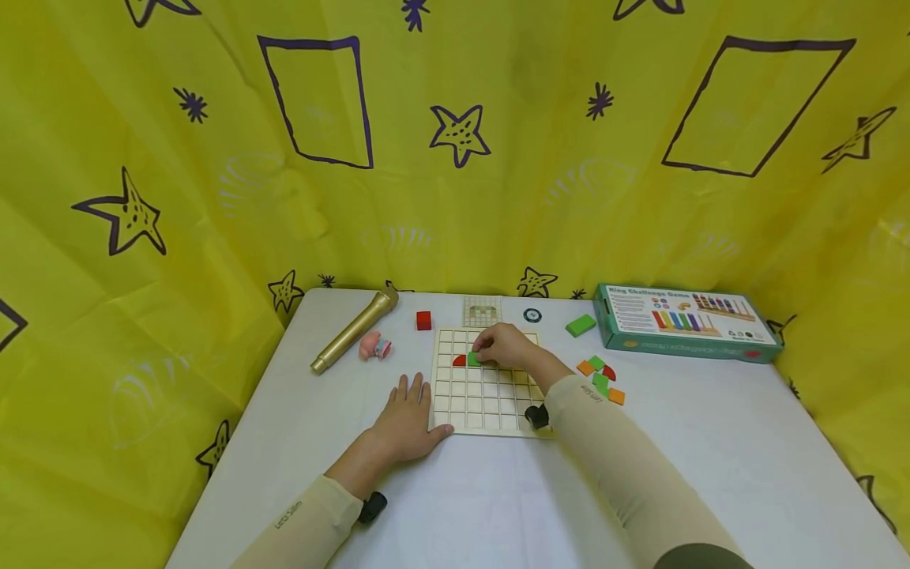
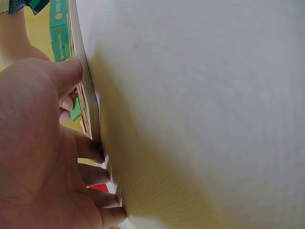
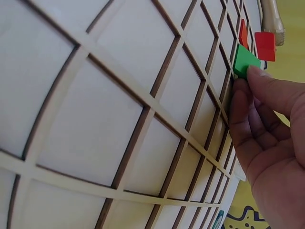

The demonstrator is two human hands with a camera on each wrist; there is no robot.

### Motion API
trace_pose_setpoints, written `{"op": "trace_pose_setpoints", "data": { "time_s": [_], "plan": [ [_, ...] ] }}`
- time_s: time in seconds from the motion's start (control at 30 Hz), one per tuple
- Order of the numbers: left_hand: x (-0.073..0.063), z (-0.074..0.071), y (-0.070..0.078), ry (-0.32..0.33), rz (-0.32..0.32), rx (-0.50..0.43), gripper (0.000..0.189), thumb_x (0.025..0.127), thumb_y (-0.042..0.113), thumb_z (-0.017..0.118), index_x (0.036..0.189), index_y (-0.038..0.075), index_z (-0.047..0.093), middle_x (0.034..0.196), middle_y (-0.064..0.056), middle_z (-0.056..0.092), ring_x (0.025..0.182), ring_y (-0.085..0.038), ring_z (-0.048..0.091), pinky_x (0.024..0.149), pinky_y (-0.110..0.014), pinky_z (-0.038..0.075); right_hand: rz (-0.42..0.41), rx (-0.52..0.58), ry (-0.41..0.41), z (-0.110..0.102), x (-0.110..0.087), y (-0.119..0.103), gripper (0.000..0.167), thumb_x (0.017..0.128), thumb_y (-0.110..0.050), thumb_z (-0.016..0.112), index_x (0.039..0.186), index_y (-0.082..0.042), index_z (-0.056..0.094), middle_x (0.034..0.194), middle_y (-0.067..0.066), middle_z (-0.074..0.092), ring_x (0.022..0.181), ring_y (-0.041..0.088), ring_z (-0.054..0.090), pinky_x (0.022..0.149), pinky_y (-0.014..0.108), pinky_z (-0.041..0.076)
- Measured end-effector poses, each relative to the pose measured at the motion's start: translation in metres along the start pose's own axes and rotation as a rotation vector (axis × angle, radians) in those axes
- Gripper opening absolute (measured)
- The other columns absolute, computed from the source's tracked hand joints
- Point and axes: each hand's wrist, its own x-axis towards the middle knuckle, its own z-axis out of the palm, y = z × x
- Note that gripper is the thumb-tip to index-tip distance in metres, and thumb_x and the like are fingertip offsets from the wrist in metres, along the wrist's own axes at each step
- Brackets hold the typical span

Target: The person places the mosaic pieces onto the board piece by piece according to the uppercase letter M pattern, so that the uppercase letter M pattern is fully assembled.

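My right hand (image 1: 505, 346) pinches a green square tile (image 3: 244, 61) between thumb and fingertips, at the upper part of a pale wooden grid board (image 1: 472, 403). Just left of that tile, a red quarter-round tile (image 1: 460, 361) sits on the board. Whether the green tile is fully down in its cell, I cannot tell. My left hand (image 1: 408, 423) lies palm down with fingers spread, its thumb and fingers at the board's left edge. In the left wrist view, the thumb and fingertips meet the table and board side.
Behind the board are a pattern card (image 1: 483, 310), a red cube (image 1: 423, 320) and a dark round disc (image 1: 532, 315). A gold microphone (image 1: 355, 330) and pink figurine (image 1: 373, 345) lie left. Rightward are several loose tiles (image 1: 600, 382), a green block (image 1: 580, 325) and a game box (image 1: 690, 322).
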Motion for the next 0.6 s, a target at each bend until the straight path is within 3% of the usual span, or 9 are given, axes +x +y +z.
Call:
{"op": "trace_pose_setpoints", "data": {
  "time_s": [0.6],
  "plan": [
    [0.0012,0.0022,-0.0014,0.003,0.010,0.005,0.094,0.098,0.062,0.049,0.153,-0.011,0.028,0.162,-0.028,0.019,0.148,-0.050,0.012,0.118,-0.057,0.021,0.027,-0.066,0.021,0.0084,0.0013,-0.0051,0.004,0.093,-0.010,0.073,0.093,-0.006,0.075,0.090,0.001,0.068,0.080,0.017,0.058,0.072,0.029,0.050]
  ]
}}
